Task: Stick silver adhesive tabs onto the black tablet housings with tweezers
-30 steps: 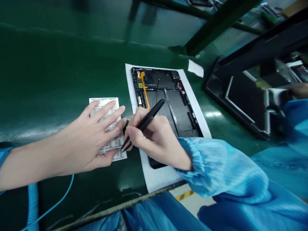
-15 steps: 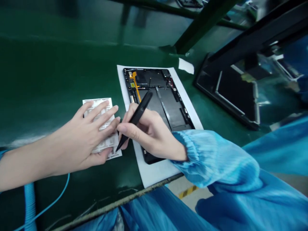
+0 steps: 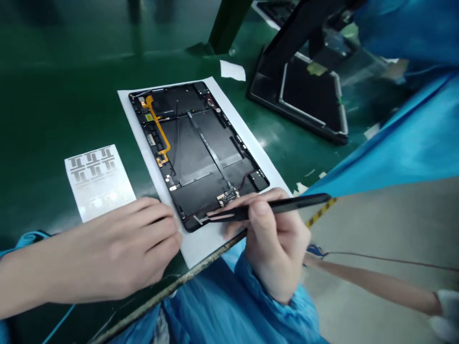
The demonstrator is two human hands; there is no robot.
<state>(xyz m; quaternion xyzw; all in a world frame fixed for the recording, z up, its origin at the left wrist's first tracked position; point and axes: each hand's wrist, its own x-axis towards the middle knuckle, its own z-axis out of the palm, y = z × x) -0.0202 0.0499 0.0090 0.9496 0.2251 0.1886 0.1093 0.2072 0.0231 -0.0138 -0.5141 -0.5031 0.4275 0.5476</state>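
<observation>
An open tablet chassis (image 3: pixel 197 153) lies on a white paper sheet (image 3: pixel 211 239), showing black panels and an orange flex cable (image 3: pixel 158 126). My right hand (image 3: pixel 272 239) is shut on black tweezers (image 3: pixel 272 209), whose tips reach the chassis's near left corner. Whatever lies right at the tips is too small to tell. To the left, a sheet of printed silver labels (image 3: pixel 96 179) lies on the green bench (image 3: pixel 46 119). My left hand (image 3: pixel 132 243) rests just below that sheet, beside the paper, its fingers together and nothing visible in them.
A black angled frame (image 3: pixel 301 95) stands at the back right beyond a scrap of white paper (image 3: pixel 232 70) and a green post (image 3: pixel 225 24). The bench's front edge (image 3: pixel 168 282) runs below my hands. Another person's bare forearm (image 3: pixel 376 286) crosses low at the right, above the floor.
My left hand has left the label sheet and moved toward the bench's front edge. My right hand has carried the tweezers to the chassis's near corner and turned them flatter. The view has swung left.
</observation>
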